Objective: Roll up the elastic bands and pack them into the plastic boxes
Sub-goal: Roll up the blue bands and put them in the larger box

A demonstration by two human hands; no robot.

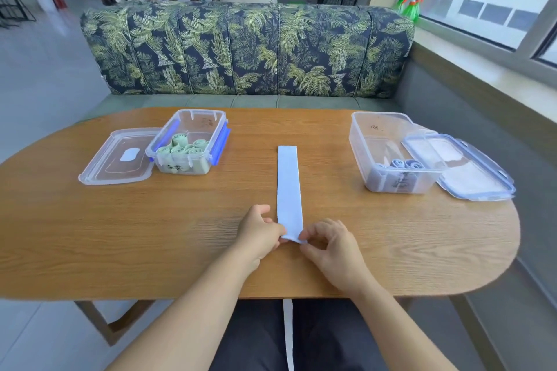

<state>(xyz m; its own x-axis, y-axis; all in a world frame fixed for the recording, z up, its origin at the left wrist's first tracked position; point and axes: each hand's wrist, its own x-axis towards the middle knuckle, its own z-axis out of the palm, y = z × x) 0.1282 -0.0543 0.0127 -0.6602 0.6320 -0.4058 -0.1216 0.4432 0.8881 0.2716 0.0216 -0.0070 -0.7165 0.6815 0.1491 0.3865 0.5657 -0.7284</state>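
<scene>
A rounded, wood-grained worktop (120, 235) is spread across the view. Two clear plastic boxes are set on it, well apart. Pale green rolls (184, 146) are packed in the left box (184, 168), and bluish rolls (404, 164) in the right box (361, 141) — how many is hard to tell through its cloudy wall. A flat lid is laid against each: the left lid (114, 159) and the blue-edged right lid (464, 172). Between the boxes a long, smooth, pale blue elastic band (287, 184) is laid flat. Its near end, slightly curled, is pinched at one corner by the left hand (259, 232) and at the other by the right hand (334, 241).
</scene>
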